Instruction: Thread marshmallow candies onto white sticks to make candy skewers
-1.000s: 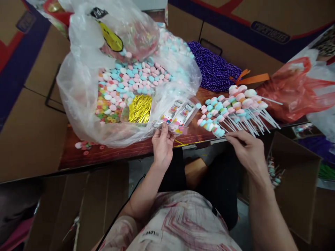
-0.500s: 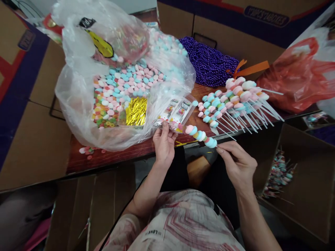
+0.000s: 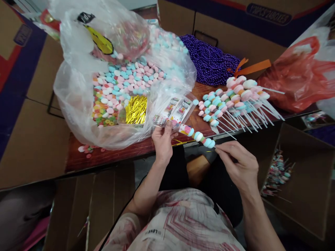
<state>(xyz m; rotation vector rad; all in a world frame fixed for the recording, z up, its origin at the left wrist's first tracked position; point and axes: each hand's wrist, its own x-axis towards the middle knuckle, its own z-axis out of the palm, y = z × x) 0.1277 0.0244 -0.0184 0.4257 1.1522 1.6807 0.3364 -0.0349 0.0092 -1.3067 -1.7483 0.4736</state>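
Observation:
My right hand (image 3: pixel 237 164) pinches the stick end of a candy skewer (image 3: pixel 199 136) strung with pink, blue and white marshmallow pieces. The skewer's tip points left into a small printed clear wrapper (image 3: pixel 176 126). My left hand (image 3: pixel 162 139) holds that wrapper by its edge at the table's front. A stack of more printed wrappers (image 3: pixel 174 109) lies just beyond. A pile of finished-looking candy skewers (image 3: pixel 234 101) rests on the table to the right.
A big clear plastic bag (image 3: pixel 78 90) holds loose pastel candies and gold twist ties (image 3: pixel 135 109). Purple beads (image 3: pixel 209 61) lie behind. A red plastic bag (image 3: pixel 295 82) sits at right. A cardboard box (image 3: pixel 295 181) below right holds wrapped skewers. Cardboard boxes surround the table (image 3: pixel 110 155).
My right hand picked one skewer from the pile and brought it left to the wrapper in my left hand; its tip now enters the wrapper's mouth.

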